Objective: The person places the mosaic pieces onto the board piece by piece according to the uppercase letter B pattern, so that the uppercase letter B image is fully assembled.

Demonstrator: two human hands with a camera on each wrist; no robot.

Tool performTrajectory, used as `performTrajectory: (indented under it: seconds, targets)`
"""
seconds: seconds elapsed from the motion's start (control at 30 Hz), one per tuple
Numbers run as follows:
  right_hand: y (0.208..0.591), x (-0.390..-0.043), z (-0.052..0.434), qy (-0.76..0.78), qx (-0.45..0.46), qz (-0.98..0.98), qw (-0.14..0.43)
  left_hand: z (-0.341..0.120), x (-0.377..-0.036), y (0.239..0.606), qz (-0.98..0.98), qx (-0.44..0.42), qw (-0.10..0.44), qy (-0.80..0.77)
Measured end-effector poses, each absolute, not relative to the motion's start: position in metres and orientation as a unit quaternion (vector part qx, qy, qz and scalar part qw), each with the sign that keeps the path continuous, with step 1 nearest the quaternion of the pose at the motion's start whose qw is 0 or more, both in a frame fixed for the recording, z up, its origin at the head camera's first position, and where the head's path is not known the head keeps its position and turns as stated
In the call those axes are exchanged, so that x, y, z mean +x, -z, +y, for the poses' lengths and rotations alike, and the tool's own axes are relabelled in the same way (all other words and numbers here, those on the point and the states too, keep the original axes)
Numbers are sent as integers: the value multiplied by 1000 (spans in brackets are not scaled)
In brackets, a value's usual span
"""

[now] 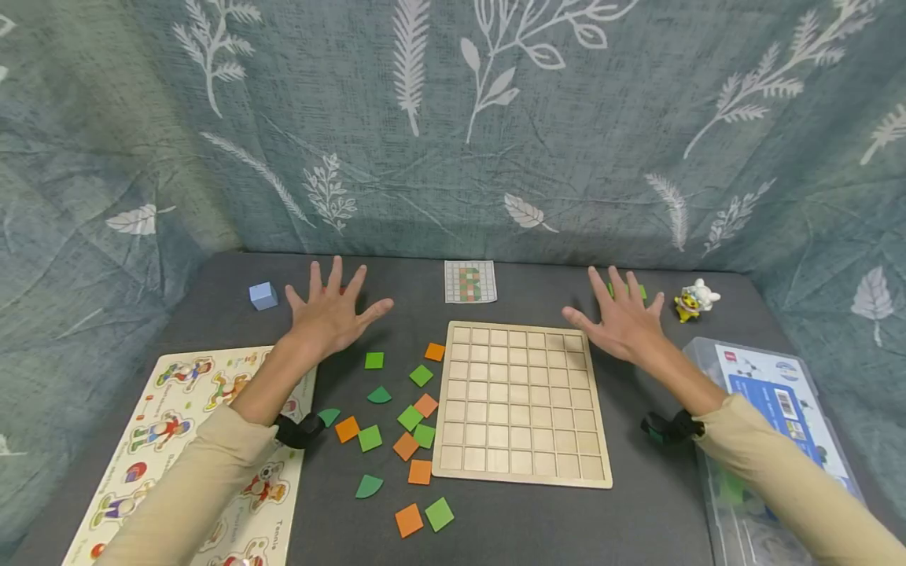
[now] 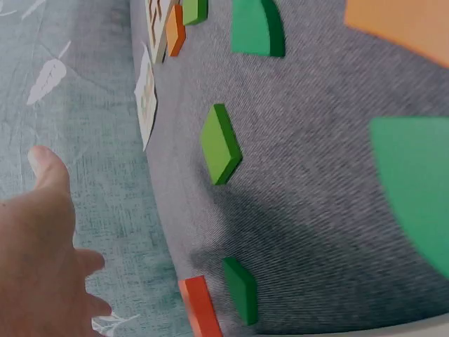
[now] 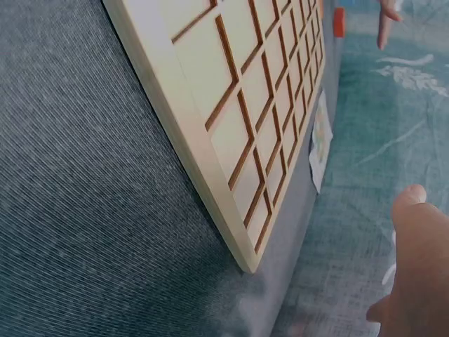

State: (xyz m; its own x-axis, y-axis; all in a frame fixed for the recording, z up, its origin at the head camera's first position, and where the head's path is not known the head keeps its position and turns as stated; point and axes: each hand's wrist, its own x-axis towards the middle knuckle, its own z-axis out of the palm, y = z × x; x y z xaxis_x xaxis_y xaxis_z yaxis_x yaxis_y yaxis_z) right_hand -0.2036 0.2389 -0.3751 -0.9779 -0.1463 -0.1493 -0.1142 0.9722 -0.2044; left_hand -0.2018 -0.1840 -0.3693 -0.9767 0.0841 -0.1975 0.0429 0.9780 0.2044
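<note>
My left hand [image 1: 331, 308] hovers over the grey table top [image 1: 538, 519] with its fingers spread wide, holding nothing; its palm edge [image 2: 35, 260] fills the lower left of the left wrist view. My right hand [image 1: 623, 318] is spread the same way beside the far right corner of the wooden grid board [image 1: 520, 401], also holding nothing. The board's cells are bare [image 3: 245, 119]. Several green and orange tiles [image 1: 410, 417] lie scattered left of the board, among them a green square [image 2: 221, 144] and a green quarter-circle [image 2: 258, 28]. A small pattern card [image 1: 470, 281] lies behind the board.
A blue cube [image 1: 263, 295] sits at the far left. A picture puzzle board [image 1: 191, 456] lies under my left forearm. A toy figurine [image 1: 695, 300] stands at the far right, a clear plastic box [image 1: 771, 424] below it. Leaf-print cloth [image 1: 453, 118] walls the table.
</note>
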Motion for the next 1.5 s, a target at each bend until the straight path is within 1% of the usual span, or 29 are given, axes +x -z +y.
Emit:
performTrajectory:
  seconds: [0.13,0.33,0.47,0.57,0.73,0.83,0.93,1.0,1.17,1.33,1.5]
  targets:
    - [379,-197,239,101,-73,989,78,-185,-196,370,984,60,119,-120]
    - [389,-189,238,121,-90,984,91,-196,-182,375,975,111,103,-164]
    - [397,-185,242,141,-107,979,105,-203,-174,380,959,139,104,-223]
    - [402,-181,247,174,-134,967,126,-210,-167,384,950,153,98,-253]
    - [407,-175,256,233,-196,941,150,-226,-152,391,944,171,63,-276]
    - [408,-171,262,251,-239,928,139,-235,-145,393,941,173,45,-288]
    - [409,-170,266,259,-281,916,122,-243,-142,395,937,170,42,-302]
    - [410,-170,268,257,-302,911,111,-248,-143,397,935,161,55,-310]
    - [411,-171,272,263,-322,903,106,-255,-152,396,921,162,121,-332]
    - [411,-172,276,268,-335,898,96,-253,-162,399,915,179,143,-333]
    - [413,-174,276,272,-346,892,102,-255,-168,400,911,180,161,-335]
